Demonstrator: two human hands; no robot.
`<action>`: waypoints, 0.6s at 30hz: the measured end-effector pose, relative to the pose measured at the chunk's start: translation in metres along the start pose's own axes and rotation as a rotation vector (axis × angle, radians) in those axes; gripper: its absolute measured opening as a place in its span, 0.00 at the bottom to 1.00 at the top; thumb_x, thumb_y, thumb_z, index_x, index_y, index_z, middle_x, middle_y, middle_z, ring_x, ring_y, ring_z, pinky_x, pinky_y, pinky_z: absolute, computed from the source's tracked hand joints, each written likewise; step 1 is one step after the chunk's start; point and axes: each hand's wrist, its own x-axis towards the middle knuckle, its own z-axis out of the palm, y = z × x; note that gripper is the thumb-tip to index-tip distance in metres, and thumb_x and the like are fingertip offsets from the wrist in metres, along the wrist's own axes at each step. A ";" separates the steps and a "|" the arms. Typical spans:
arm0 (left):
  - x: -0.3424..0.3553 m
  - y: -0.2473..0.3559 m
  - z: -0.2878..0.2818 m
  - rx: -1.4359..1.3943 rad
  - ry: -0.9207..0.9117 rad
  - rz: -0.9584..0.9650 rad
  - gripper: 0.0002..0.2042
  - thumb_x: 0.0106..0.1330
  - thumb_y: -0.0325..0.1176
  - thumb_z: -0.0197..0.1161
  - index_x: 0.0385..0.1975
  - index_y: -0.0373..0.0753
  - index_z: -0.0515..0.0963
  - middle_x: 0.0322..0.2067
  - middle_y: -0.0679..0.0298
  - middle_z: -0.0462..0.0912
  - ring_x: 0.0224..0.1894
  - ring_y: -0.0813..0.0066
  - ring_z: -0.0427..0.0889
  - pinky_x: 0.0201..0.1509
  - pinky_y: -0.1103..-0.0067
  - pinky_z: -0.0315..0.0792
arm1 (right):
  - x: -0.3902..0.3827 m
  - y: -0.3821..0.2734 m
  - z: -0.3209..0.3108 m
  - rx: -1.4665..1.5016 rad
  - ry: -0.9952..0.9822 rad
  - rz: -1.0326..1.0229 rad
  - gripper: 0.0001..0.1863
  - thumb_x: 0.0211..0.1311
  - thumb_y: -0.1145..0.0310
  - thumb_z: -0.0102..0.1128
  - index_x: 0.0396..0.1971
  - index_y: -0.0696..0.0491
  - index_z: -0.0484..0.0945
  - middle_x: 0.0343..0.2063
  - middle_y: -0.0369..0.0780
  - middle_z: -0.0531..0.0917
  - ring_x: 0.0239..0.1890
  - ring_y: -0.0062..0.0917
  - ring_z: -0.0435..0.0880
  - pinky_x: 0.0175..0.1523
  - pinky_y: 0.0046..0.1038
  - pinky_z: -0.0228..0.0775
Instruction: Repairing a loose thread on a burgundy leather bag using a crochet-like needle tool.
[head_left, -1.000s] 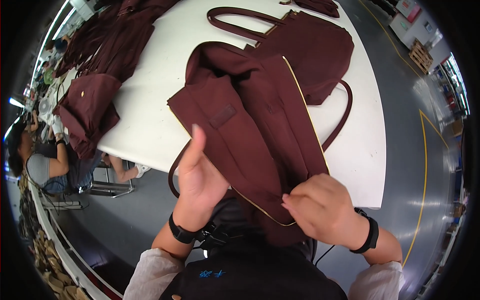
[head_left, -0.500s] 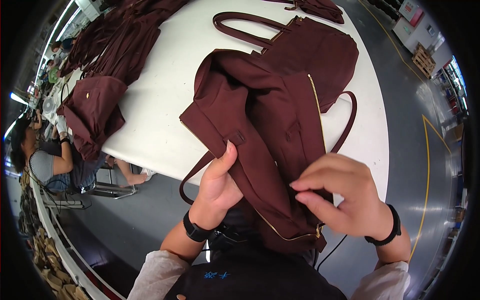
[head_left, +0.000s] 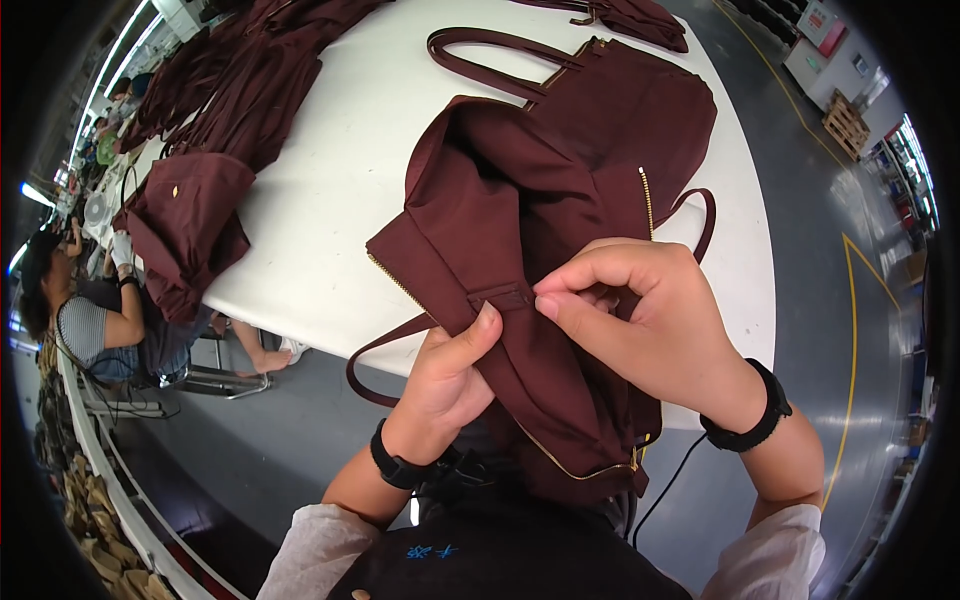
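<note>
A maroon fabric bag (head_left: 468,220) with gold zipper teeth lies open at the table's near edge, its inner side showing. My left hand (head_left: 447,385) grips its left side, thumb on the inside just below a small sewn fabric tab (head_left: 499,297), the other fingers hidden behind the cloth. At the tab's right end, my right hand (head_left: 650,320) pinches thumb and forefinger together. What lies between those fingertips is too small to make out. A thin strap (head_left: 372,365) loops out at the bag's left.
Another maroon bag (head_left: 640,110) with handles lies just beyond on the white table (head_left: 340,190). More maroon bags (head_left: 190,220) are heaped at the left. A seated person (head_left: 95,325) is at the far left. A dark cable (head_left: 668,495) hangs on my right.
My right hand has moved up and left, from the bag's lower middle to the tab. My left hand and the bag's left side have shifted slightly right.
</note>
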 end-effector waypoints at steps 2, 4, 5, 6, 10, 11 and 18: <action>0.001 -0.001 0.002 0.023 -0.014 0.016 0.20 0.73 0.33 0.55 0.62 0.35 0.65 0.58 0.61 0.73 0.60 0.69 0.73 0.65 0.69 0.68 | 0.001 0.000 -0.002 0.007 -0.012 0.027 0.05 0.56 0.75 0.66 0.29 0.61 0.84 0.23 0.39 0.83 0.23 0.17 0.79 0.28 0.18 0.70; 0.000 0.000 0.004 0.054 -0.004 0.027 0.20 0.73 0.32 0.56 0.62 0.35 0.66 0.57 0.62 0.74 0.60 0.70 0.74 0.65 0.70 0.68 | 0.002 -0.001 -0.004 0.017 -0.026 0.051 0.05 0.55 0.75 0.66 0.29 0.61 0.84 0.23 0.40 0.84 0.23 0.17 0.80 0.28 0.19 0.70; 0.000 0.000 0.005 0.085 0.007 0.038 0.20 0.73 0.32 0.56 0.62 0.36 0.66 0.57 0.62 0.74 0.59 0.70 0.74 0.65 0.70 0.68 | 0.002 -0.002 -0.006 0.005 -0.064 0.037 0.04 0.57 0.77 0.65 0.31 0.61 0.84 0.25 0.37 0.84 0.26 0.15 0.79 0.30 0.17 0.69; 0.000 0.000 0.006 0.085 0.007 0.038 0.20 0.73 0.32 0.56 0.62 0.36 0.66 0.57 0.62 0.74 0.59 0.70 0.74 0.65 0.70 0.68 | 0.002 -0.001 -0.008 -0.008 -0.103 0.023 0.04 0.58 0.78 0.65 0.33 0.61 0.84 0.27 0.35 0.84 0.28 0.12 0.78 0.33 0.16 0.68; 0.000 0.000 0.007 0.122 -0.013 0.049 0.19 0.72 0.31 0.56 0.61 0.37 0.68 0.57 0.63 0.75 0.59 0.72 0.74 0.64 0.71 0.68 | 0.004 0.002 -0.011 0.012 -0.129 -0.011 0.04 0.58 0.78 0.65 0.33 0.61 0.84 0.27 0.36 0.83 0.28 0.13 0.78 0.33 0.17 0.69; 0.000 0.000 0.007 0.134 -0.014 0.053 0.19 0.72 0.31 0.56 0.61 0.37 0.68 0.57 0.64 0.75 0.59 0.72 0.74 0.64 0.71 0.69 | 0.005 0.003 -0.011 0.029 -0.125 -0.008 0.05 0.57 0.77 0.64 0.32 0.62 0.84 0.25 0.38 0.84 0.26 0.14 0.79 0.30 0.17 0.69; 0.001 0.000 0.004 0.153 -0.037 0.057 0.18 0.72 0.31 0.56 0.60 0.36 0.69 0.56 0.62 0.75 0.58 0.72 0.75 0.63 0.71 0.69 | 0.004 0.001 -0.009 0.227 -0.112 0.209 0.07 0.54 0.76 0.65 0.30 0.64 0.84 0.23 0.39 0.84 0.23 0.13 0.77 0.29 0.18 0.68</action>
